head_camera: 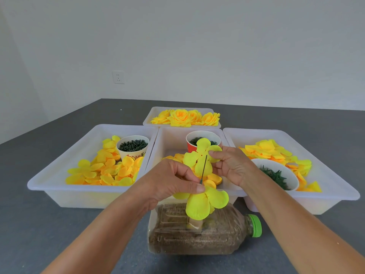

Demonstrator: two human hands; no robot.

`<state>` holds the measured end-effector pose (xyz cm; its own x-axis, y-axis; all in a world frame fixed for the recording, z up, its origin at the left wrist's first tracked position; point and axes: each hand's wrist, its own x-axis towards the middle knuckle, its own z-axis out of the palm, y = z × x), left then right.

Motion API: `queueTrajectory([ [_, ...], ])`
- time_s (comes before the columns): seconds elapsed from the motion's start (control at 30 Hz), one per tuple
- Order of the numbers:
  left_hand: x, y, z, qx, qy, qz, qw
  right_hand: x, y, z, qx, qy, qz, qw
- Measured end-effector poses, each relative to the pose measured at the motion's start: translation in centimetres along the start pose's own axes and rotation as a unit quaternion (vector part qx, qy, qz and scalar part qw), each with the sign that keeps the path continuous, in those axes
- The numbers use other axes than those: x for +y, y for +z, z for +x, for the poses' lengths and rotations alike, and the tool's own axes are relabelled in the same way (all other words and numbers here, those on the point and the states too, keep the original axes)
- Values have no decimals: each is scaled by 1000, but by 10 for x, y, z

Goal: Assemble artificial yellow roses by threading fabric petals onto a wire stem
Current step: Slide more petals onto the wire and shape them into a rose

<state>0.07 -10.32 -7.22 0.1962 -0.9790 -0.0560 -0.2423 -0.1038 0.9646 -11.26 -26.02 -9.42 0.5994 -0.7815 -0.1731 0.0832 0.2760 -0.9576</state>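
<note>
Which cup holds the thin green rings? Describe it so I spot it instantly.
Find the middle white plastic tray of the front three. At its back stands the red paper cup, partly behind the yellow fabric petal. It is the only red cup.

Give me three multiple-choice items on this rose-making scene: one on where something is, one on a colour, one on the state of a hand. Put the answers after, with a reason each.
1. Where are the finished roses?
A. In the far tray
B. In the left tray
C. On the bottle

2. What colour is the cap of the bottle lying on its side?
A. Red
B. Green
C. White

3. What is the left hand doing?
A. Resting flat on the table
B. Reaching into a cup
C. Pinching the wire stem

Answers:
1. A, the full blooms fill the far tray behind the other three.
2. B, the cap at the bottle's right end is bright green.
3. C, thumb and fingers close on the thin stem above a threaded petal, while the right hand holds another petal piece at the stem's tip.
</note>
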Motion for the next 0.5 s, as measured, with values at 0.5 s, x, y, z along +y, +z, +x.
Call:
queueTrajectory([
  [0.5,3,3,-2,10,-7,-2,1000,-24,-6,-37,-64,-62,35,995],
])
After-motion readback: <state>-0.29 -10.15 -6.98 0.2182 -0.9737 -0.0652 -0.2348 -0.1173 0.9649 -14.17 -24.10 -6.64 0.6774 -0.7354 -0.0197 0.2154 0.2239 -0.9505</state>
